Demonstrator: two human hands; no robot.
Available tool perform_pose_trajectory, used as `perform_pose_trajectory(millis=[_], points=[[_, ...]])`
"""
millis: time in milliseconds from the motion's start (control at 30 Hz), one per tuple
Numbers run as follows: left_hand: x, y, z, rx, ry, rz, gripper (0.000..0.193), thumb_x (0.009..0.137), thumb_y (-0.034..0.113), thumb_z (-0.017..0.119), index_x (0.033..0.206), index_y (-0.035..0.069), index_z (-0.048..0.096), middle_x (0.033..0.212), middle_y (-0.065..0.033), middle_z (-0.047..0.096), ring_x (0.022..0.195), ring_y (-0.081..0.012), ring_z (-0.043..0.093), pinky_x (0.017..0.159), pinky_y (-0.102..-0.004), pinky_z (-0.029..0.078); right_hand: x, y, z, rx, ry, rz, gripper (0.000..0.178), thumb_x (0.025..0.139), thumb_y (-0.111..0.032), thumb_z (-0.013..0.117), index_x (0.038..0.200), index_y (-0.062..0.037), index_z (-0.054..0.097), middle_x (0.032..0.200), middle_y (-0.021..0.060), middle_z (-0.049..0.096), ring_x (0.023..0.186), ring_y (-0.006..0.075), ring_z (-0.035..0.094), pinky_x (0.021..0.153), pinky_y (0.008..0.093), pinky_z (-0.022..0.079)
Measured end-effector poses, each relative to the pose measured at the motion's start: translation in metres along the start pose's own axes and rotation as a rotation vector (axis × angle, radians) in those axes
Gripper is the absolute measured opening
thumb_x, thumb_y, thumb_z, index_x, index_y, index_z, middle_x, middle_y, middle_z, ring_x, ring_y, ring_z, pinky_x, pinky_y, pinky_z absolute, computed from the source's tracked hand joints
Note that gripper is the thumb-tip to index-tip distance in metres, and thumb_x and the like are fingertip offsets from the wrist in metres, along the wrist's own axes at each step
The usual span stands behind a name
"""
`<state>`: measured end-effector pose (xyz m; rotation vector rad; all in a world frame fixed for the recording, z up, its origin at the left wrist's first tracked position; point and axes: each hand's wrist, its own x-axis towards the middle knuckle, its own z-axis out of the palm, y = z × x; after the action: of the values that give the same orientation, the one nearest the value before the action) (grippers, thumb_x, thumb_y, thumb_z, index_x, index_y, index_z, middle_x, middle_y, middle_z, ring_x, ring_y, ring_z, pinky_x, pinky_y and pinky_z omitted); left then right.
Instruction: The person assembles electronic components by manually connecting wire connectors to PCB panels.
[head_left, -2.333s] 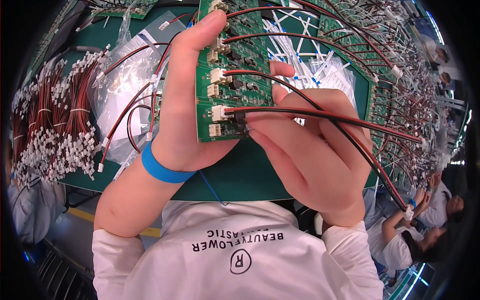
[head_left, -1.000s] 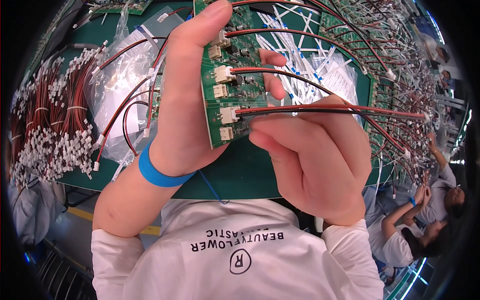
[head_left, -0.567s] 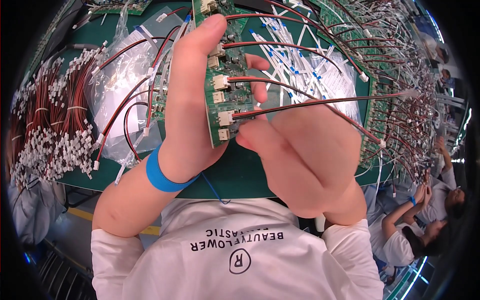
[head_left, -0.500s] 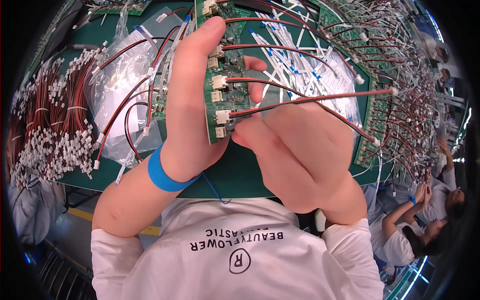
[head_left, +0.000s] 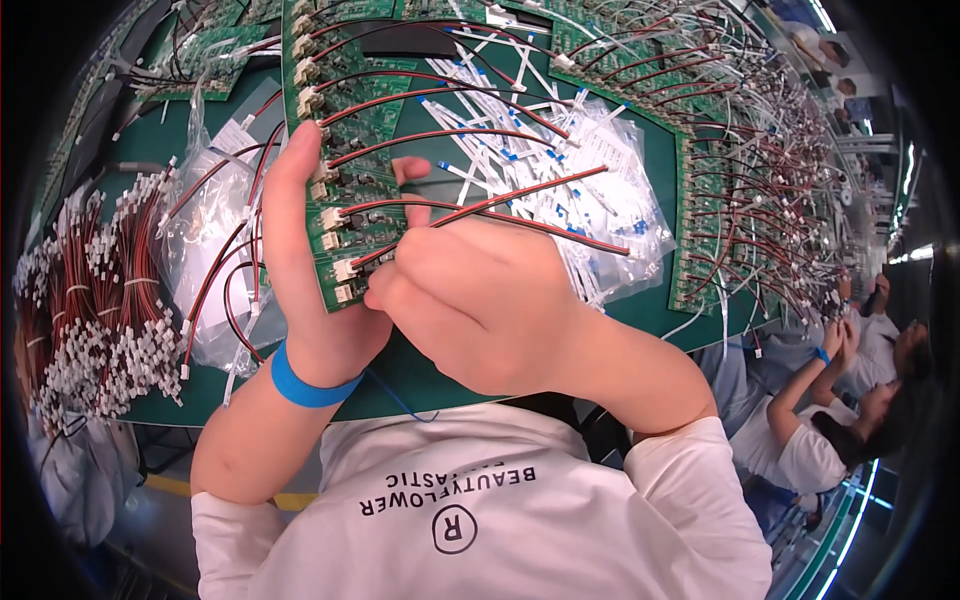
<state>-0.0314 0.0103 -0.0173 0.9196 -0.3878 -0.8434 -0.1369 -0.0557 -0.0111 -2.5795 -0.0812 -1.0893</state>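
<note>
My left hand [head_left: 296,230] is wrapped around a long green circuit board [head_left: 365,185], its thumb along the left edge and fingertips showing past the right edge. White sockets line that left edge, and several red-and-black cables run out from them to the right. At the board's near end, the fingers of my right hand [head_left: 490,300] are closed in a pinch beside the lowest sockets. A red-and-black cable [head_left: 540,192] plugged in there passes into the pinch and comes out above the knuckles. The fingertips partly hide the connector. A blue band [head_left: 305,385] circles my left wrist.
Bundles of red-and-black cables [head_left: 105,290] with white plugs lie on the left. A clear plastic bag [head_left: 205,250] is beside them. White ribbon cables [head_left: 520,150] with blue ends spread beyond the board. Wired circuit boards [head_left: 700,220] stand rightward; people [head_left: 815,430] sit farther right.
Both hands and the board have shifted left in the picture, and more of the board's far end shows. My right fingers now cover part of the lowest cable near its plug.
</note>
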Motion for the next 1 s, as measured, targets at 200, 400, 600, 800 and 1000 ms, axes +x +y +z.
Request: perform_pose_trajectory(millis=[200,400,600,800,1000], points=[[0.004,-0.002,-0.001,-0.094,0.017,-0.098,0.04,0.091,0.038,0.041,0.115,0.005,0.044,0.099,-0.0164,0.058,0.072,-0.0199,0.061,0.063,-0.0283,0.051,0.0,-0.004,-0.002,-0.045,-0.078,0.009,0.015,0.059,-0.014,0.057,0.071,-0.0046,0.054,0.071,0.0042,0.043,0.057,0.0178,0.048,0.05,0.0271,0.041],[0.003,0.016,-0.004,-0.029,-0.079,-0.194,0.053,0.094,0.042,0.024,0.124,0.002,0.04,0.108,-0.0213,0.059,0.094,-0.0279,0.061,0.085,-0.0371,0.048,0.012,-0.006,-0.021,0.091,-0.046,0.216,0.032,0.062,-0.005,0.077,0.092,-0.0041,0.064,0.071,0.0073,0.056,0.058,0.0195,0.053,0.049,0.0258,0.041],[0.0,0.017,-0.005,-0.018,-0.122,-0.187,0.043,0.094,0.033,0.03,0.131,0.011,0.032,0.119,-0.0156,0.053,0.102,-0.0286,0.058,0.089,-0.0373,0.046,0.016,-0.007,-0.029,0.261,-0.08,0.373,0.025,0.061,0.002,0.075,0.084,-0.0008,0.066,0.074,0.008,0.059,0.064,0.0178,0.055,0.054,0.0255,0.043],[-0.003,0.011,-0.011,0.012,-0.265,0.051,0.043,0.095,0.034,0.028,0.133,0.014,0.029,0.118,-0.0191,0.053,0.101,-0.0293,0.058,0.089,-0.0376,0.047,0.016,-0.006,-0.024,0.245,-0.052,0.327,0.021,0.061,0.002,0.074,0.081,-0.0012,0.066,0.076,0.0094,0.062,0.068,0.0197,0.058,0.06,0.027,0.046],[0.0,0.012,-0.005,-0.049,-0.07,-0.164,0.049,0.094,0.04,0.022,0.13,0.009,0.034,0.105,-0.0247,0.059,0.095,-0.0294,0.061,0.084,-0.0374,0.049,0.011,-0.008,-0.016,0.21,-0.016,0.25,0.025,0.057,0.008,0.072,0.08,-0.0007,0.066,0.076,0.0093,0.063,0.069,0.022,0.058,0.059,0.028,0.047]])
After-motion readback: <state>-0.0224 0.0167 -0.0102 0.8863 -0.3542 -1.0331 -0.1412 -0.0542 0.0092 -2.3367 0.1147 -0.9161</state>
